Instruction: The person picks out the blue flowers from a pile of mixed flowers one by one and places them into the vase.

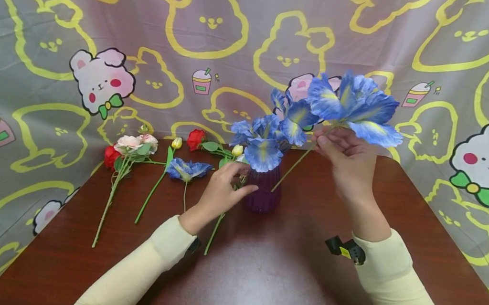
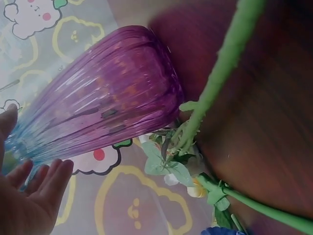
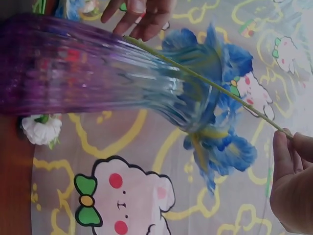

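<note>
In the head view, my right hand (image 1: 351,165) pinches the stem of a blue iris (image 1: 353,103) just below its bloom. The stem slants down to the left, its lower end in front of the vase. In the right wrist view, this bare stem (image 3: 210,84) crosses before the clear upper part of the ribbed purple vase (image 3: 73,68). Two blue irises (image 1: 264,144) stand in the vase. My left hand (image 1: 224,184) is beside the vase's left side, thumb and fingers spread. The left wrist view has those fingers (image 2: 56,183) near the vase neck; contact is unclear.
On the left of the brown table (image 1: 260,278) lie a pink rose stem (image 1: 129,143), red roses (image 1: 195,139), a yellow tulip (image 1: 176,143) and another blue iris (image 1: 188,169). A green stem (image 1: 214,234) lies below my left hand. A patterned curtain (image 1: 245,37) hangs behind.
</note>
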Tool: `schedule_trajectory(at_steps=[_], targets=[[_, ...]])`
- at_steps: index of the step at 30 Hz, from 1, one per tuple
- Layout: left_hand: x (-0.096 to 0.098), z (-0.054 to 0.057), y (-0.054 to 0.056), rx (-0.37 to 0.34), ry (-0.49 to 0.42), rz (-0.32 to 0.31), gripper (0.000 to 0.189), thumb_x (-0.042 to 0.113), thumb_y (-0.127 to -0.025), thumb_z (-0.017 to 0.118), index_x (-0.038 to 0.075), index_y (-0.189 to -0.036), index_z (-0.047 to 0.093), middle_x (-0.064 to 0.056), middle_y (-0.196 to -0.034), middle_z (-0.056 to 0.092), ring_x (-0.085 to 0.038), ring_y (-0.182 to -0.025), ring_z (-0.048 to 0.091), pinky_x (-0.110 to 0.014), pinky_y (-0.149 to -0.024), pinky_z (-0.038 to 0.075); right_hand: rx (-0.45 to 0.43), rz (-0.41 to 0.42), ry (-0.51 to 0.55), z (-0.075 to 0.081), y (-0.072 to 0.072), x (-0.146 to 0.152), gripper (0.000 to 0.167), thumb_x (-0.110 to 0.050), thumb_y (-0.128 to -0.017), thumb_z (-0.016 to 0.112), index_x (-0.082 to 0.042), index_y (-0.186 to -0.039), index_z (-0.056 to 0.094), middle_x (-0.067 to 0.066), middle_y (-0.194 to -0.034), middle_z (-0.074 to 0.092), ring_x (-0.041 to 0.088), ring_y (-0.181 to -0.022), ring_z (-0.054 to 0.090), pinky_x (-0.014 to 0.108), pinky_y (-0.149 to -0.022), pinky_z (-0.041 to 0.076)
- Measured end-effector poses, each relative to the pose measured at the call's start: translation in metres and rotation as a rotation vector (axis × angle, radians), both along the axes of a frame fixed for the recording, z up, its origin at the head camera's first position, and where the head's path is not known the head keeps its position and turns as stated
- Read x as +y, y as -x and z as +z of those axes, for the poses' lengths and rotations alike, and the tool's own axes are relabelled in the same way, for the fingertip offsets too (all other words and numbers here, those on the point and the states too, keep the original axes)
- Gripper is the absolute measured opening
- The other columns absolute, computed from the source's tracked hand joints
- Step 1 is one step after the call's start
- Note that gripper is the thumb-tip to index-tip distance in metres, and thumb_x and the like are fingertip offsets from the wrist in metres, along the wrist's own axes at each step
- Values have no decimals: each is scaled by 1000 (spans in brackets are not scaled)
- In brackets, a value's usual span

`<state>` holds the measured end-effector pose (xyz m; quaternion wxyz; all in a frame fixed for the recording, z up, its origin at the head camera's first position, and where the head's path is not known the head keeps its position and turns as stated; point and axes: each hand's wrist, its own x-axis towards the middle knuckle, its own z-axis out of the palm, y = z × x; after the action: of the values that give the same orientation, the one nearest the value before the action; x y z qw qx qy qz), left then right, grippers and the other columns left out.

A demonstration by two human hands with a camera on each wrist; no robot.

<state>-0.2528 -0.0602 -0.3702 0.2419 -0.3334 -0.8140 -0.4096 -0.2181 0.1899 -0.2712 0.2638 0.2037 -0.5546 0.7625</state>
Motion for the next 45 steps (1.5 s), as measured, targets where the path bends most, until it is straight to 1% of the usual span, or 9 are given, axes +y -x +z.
schedule_trajectory(at_steps=[2,6,11,15,23,28,31,39,45], targets=[[1,0,2,-17,7,32,52,22,-77,85,1,-117,59,-10,-103,60,-22,-94,62,-29,-76,55,10,-9,26,3,1,3,11,10,-85,67,6,-95,67,13,-93,72,22,-84,71,31,-76,57],[5,0,7,-82,5,64,65,28,-76,85,2,-126,52,-13,-114,59,-25,-104,60,-33,-82,54,45,-37,68,9,1,10,12,11,-84,68,12,-96,66,15,-89,72,21,-80,71,29,-72,57],[10,-3,15,-186,-26,53,79,29,-76,85,0,-137,45,-17,-127,57,-30,-115,57,-38,-89,52,74,-44,191,17,0,19,17,13,-81,70,18,-96,63,19,-87,71,25,-78,70,30,-72,58],[14,-5,19,-236,-32,51,87,32,-76,85,-1,-143,40,-17,-126,57,-31,-113,58,-41,-88,52,92,-33,312,24,-1,25,23,15,-79,72,20,-98,61,23,-88,69,28,-80,70,34,-74,58],[17,-8,21,-255,-44,36,88,29,-76,85,1,-145,38,-18,-123,60,-28,-112,59,-42,-89,52,161,-93,396,33,-1,31,34,13,-75,76,22,-102,58,26,-89,67,33,-80,67,39,-78,57],[17,-10,23,-258,-43,28,87,25,-78,84,1,-146,37,-19,-123,59,-28,-112,59,-39,-88,53,170,-114,496,39,-1,32,40,13,-70,80,22,-102,57,29,-88,66,35,-77,66,40,-76,57],[17,-12,24,-260,-48,14,85,23,-79,83,1,-146,36,-19,-126,58,-27,-113,59,-36,-87,53,172,-137,519,41,-1,32,42,12,-69,81,21,-102,57,29,-88,66,35,-77,67,41,-77,57],[16,-14,26,-273,-52,10,86,23,-80,82,-2,-147,33,-21,-129,55,-29,-117,56,-36,-89,52,163,-166,560,40,3,27,35,14,-71,79,18,-100,58,28,-88,66,34,-78,67,38,-74,58],[15,-14,27,-258,-55,-8,85,20,-80,82,0,-147,34,-19,-132,53,-28,-118,55,-35,-90,52,144,-157,558,32,10,19,31,15,-74,76,17,-100,60,27,-89,67,33,-80,67,36,-73,58]])
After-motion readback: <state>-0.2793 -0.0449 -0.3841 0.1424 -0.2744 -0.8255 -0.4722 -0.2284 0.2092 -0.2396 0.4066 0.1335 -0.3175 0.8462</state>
